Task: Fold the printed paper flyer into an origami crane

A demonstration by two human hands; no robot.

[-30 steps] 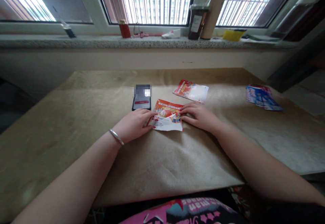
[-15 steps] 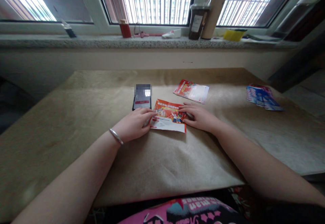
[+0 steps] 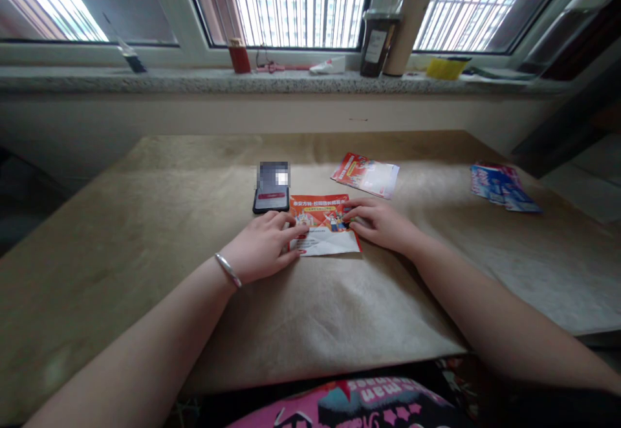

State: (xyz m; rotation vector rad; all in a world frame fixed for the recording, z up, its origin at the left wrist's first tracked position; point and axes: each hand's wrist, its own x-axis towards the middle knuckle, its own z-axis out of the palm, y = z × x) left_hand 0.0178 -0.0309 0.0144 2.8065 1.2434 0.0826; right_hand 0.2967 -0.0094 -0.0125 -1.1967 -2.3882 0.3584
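An orange and white leaflet [image 3: 324,224] lies flat on the tan-covered table [image 3: 145,221] in front of me. My left hand [image 3: 264,247], with a silver bangle at the wrist, rests on the leaflet's left edge with fingers stretched out flat. My right hand [image 3: 381,221] presses its fingertips on the leaflet's right edge, fingers extended. A black phone [image 3: 272,196] lies just beyond my left hand, touching the leaflet's top left corner.
A second red and white leaflet [image 3: 366,174] lies further back on the right. A blue leaflet stack [image 3: 502,186] sits near the table's right edge. The window sill [image 3: 194,80] carries a red cup [image 3: 239,55], a dark jar [image 3: 376,41], a cardboard tube [image 3: 410,17] and a yellow box [image 3: 446,66].
The leaflet was flattened and turned square to me, its curled lower corner now lying down. Both hands shifted slightly with it, the left moving rightward onto its edge.
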